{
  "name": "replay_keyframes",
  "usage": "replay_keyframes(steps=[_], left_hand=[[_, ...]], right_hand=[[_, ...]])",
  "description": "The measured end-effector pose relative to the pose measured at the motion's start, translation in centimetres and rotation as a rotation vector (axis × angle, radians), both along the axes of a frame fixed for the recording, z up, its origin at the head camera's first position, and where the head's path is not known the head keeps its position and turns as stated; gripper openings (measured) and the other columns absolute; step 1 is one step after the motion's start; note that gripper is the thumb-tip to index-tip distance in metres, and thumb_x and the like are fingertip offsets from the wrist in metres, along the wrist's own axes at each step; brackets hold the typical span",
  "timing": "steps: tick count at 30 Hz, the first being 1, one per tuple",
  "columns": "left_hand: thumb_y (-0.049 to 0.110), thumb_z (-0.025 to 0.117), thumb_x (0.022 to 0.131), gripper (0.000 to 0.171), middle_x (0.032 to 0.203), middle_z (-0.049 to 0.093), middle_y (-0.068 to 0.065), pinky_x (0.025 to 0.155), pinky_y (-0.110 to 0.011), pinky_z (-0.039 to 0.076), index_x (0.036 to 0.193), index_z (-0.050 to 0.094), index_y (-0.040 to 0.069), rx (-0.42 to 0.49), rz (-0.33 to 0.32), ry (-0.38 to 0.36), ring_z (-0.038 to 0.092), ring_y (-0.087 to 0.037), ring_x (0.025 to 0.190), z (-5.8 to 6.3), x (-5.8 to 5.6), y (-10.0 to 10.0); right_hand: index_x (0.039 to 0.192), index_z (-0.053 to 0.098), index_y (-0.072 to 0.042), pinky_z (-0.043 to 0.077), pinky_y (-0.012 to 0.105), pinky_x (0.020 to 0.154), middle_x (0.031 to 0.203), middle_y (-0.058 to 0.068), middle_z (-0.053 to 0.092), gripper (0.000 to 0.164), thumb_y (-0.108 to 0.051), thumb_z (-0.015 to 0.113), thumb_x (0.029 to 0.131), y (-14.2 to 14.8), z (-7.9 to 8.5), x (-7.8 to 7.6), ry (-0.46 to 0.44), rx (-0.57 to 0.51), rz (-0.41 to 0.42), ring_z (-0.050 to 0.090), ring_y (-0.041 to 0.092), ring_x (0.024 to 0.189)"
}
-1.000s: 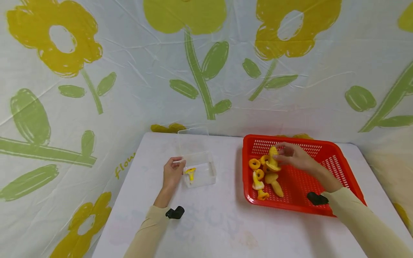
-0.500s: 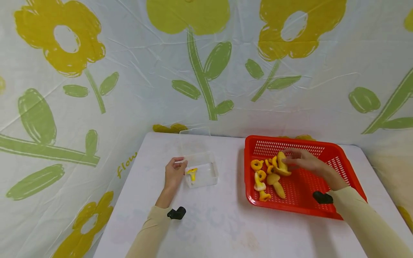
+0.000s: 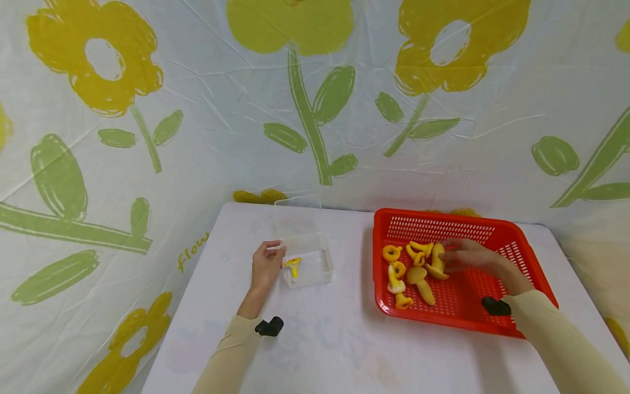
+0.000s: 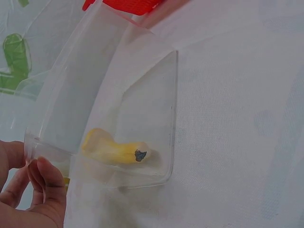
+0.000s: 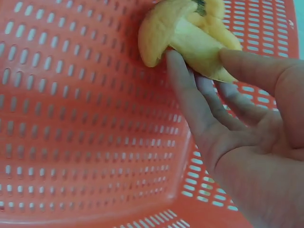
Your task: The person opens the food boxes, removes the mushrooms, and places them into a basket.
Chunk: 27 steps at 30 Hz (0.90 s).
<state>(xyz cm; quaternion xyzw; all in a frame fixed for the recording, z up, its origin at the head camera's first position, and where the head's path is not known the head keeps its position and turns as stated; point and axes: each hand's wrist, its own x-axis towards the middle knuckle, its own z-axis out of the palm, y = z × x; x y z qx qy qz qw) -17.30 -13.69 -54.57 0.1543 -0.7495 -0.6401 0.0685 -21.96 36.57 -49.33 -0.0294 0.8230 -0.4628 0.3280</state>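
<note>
In the head view my left hand (image 3: 266, 268) is at the left side of a clear plastic box (image 3: 315, 279). The left wrist view shows its thumb and fingers pinching the box's rim. A yellow trumpet-shaped mushroom (image 4: 116, 149) lies inside. My right hand (image 3: 472, 256) reaches into a red plastic basket (image 3: 472, 323). There it holds a tan, thick-stemmed mushroom (image 5: 197, 50) by the stem, between thumb and fingers, cap toward the near side. Left of it lies another tan mushroom (image 3: 420, 284). Several yellow trumpet-shaped mushrooms (image 3: 395, 279) are grouped along the basket's left side.
The box's clear lid (image 3: 297, 216) stands up behind it, toward the back edge of the white table (image 3: 315, 350). A white cloth (image 3: 221, 109) printed with flowers hangs behind and at the left. The basket has tall slotted walls.
My right hand has moved right and lower in the basket with the tan mushroom, uncovering yellow mushrooms to its left. My left hand keeps its hold on the box.
</note>
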Motion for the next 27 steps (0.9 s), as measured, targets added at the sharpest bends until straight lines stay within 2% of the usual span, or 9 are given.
replay_keyframes(steps=[4, 9, 13, 17, 23, 27], left_hand=[[0.011, 0.071, 0.097, 0.029, 0.082, 0.063, -0.009, 0.052, -0.018, 0.043, 0.12, 0.065, -0.005, 0.025, -0.015, 0.024, 0.051, -0.011, 0.055, 0.1, 0.0, -0.2], [0.011, 0.071, 0.096, 0.032, 0.086, 0.065, -0.014, 0.052, -0.019, 0.044, 0.122, 0.064, -0.007, 0.044, -0.022, 0.036, 0.052, -0.012, 0.057, 0.1, 0.2, -0.3], [0.011, 0.071, 0.097, 0.031, 0.086, 0.065, -0.013, 0.053, -0.018, 0.044, 0.122, 0.064, -0.007, 0.034, -0.026, 0.032, 0.052, -0.01, 0.056, 0.1, 0.2, -0.2], [0.009, 0.07, 0.097, 0.029, 0.085, 0.066, -0.012, 0.053, -0.018, 0.044, 0.12, 0.065, -0.007, 0.021, -0.028, 0.035, 0.052, -0.009, 0.055, 0.2, 0.2, -0.1], [0.008, 0.069, 0.097, 0.027, 0.086, 0.067, -0.015, 0.053, -0.018, 0.045, 0.119, 0.065, -0.006, 0.014, -0.03, 0.037, 0.051, -0.01, 0.056, 0.3, 0.3, -0.1], [0.008, 0.069, 0.098, 0.027, 0.087, 0.068, -0.017, 0.053, -0.018, 0.045, 0.12, 0.065, -0.007, 0.021, -0.037, 0.041, 0.052, -0.012, 0.057, 0.3, 0.3, -0.1]], right_hand=[[0.138, 0.035, 0.022, 0.057, 0.049, 0.093, 0.132, 0.038, 0.05, 0.049, -0.011, 0.054, 0.107, -0.2, -0.3, 0.0, -0.008, 0.024, -0.021, 0.067, 0.034, 0.108], [0.132, 0.041, 0.024, 0.059, 0.048, 0.089, 0.125, 0.038, 0.054, 0.045, -0.011, 0.054, 0.107, -0.9, -0.2, -0.1, 0.058, 0.136, 0.011, 0.068, 0.036, 0.104], [0.129, 0.046, 0.024, 0.06, 0.047, 0.086, 0.116, 0.033, 0.061, 0.044, -0.012, 0.053, 0.107, -1.2, 0.0, -0.2, 0.109, 0.224, 0.044, 0.068, 0.034, 0.099], [0.128, 0.049, 0.022, 0.06, 0.047, 0.085, 0.113, 0.03, 0.063, 0.041, -0.013, 0.053, 0.107, -1.3, 0.5, 0.1, 0.163, 0.277, 0.031, 0.066, 0.036, 0.098], [0.121, 0.058, 0.015, 0.057, 0.042, 0.083, 0.11, 0.026, 0.063, 0.033, -0.014, 0.052, 0.107, -2.1, 1.7, 0.5, 0.235, 0.27, -0.03, 0.06, 0.034, 0.096], [0.119, 0.059, 0.014, 0.058, 0.043, 0.085, 0.109, 0.026, 0.063, 0.032, -0.015, 0.051, 0.108, -3.0, 2.4, 0.7, 0.264, 0.235, -0.047, 0.061, 0.034, 0.096]])
